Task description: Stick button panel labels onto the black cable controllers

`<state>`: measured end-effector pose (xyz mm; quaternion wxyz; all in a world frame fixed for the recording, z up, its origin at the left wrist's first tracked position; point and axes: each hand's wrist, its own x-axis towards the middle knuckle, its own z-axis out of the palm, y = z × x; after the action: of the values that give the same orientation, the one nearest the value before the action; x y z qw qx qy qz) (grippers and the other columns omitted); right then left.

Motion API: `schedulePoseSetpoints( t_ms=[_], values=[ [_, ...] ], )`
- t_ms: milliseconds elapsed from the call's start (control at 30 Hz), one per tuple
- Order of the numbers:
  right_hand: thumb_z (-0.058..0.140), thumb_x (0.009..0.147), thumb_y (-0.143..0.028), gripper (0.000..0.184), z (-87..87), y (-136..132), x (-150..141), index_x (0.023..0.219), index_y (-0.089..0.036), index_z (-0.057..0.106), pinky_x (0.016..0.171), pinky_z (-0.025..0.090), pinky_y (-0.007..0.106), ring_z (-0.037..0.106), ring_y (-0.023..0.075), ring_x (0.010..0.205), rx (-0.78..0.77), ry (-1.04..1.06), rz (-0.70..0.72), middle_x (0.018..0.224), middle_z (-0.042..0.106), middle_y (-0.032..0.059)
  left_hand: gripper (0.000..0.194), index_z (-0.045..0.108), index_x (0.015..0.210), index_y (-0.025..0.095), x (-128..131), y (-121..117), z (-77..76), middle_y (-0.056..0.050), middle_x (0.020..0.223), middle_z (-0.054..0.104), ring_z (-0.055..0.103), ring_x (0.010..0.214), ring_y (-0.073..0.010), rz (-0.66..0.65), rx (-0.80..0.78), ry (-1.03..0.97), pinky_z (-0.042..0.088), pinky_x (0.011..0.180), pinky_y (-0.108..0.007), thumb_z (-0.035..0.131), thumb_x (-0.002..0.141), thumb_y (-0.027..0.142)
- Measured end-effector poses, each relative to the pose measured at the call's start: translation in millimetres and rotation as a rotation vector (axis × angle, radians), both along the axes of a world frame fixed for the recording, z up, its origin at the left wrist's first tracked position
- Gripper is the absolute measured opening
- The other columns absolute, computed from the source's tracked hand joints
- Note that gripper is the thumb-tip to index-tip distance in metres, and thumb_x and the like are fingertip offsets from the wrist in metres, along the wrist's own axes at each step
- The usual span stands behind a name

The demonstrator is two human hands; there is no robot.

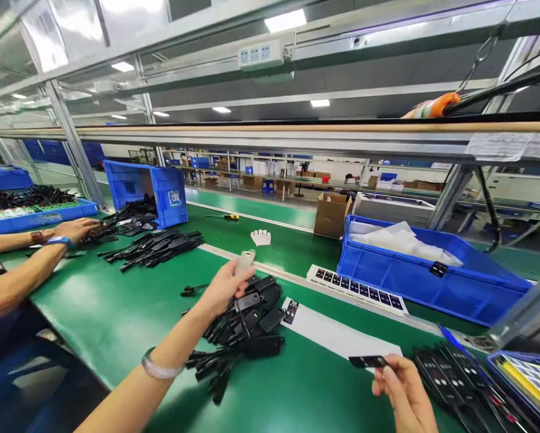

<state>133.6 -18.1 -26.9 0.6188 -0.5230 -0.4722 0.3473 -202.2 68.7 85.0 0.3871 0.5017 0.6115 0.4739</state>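
My left hand [225, 288] is closed around a small, flat, pale grey piece [245, 260], its exact kind unclear. Below it lies a heap of black plastic housings with cables [247, 316]. At the lower right, my right hand [403, 385] pinches a thin black label [367, 361] by its right end. Beneath that label runs a white backing strip [337, 334], with one printed black label [291, 311] left at its far left end.
A co-worker's hands [76, 230] handle black parts at the left, near a tipped blue crate [171, 195]. A label sheet [355, 288], a blue bin [432, 282], a white glove [261, 237] and a screwdriver [229, 217] lie further back. Finished-looking black units [450, 379] lie right.
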Motion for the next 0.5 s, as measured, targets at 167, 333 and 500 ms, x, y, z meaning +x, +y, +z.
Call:
schedulePoseSetpoints(
  t_ms=[167,333,500],
  values=[
    [0.064,0.079,-0.049,0.031,12.3,1,17,0.094,-0.025,0.054,0.059,0.046,0.025,0.053,0.0114,0.063,0.04,0.169,0.04,0.079,0.051,-0.0031,0.024,0.047,0.089,0.014,133,-52,-35.6,-0.007,0.082,0.06,0.05,0.054,-0.0057,-0.412,-0.278,-0.475,0.042,0.054,-0.021,0.062,0.077,0.029],
    [0.062,0.081,-0.044,0.023,23.7,1,22,0.092,-0.026,0.054,0.05,0.041,0.021,0.047,0.0086,0.057,0.057,0.189,0.07,0.078,0.049,-0.004,0.044,0.043,0.098,0.017,184,-75,-77.7,-0.007,0.094,0.063,0.061,0.062,-0.0102,-0.613,-0.421,-0.705,0.049,0.064,-0.028,0.072,0.066,0.022],
    [0.063,0.081,-0.042,0.021,29.5,-2,15,0.087,-0.021,0.058,0.044,0.035,0.021,0.041,0.0067,0.047,0.005,-0.001,0.127,0.07,0.05,-0.0039,0.054,0.045,0.111,0.019,180,-79,-92.9,-0.005,0.091,0.064,0.068,0.074,-0.0165,-0.727,-0.381,-0.73,0.051,0.072,-0.031,0.075,0.066,0.021]
  ],
)
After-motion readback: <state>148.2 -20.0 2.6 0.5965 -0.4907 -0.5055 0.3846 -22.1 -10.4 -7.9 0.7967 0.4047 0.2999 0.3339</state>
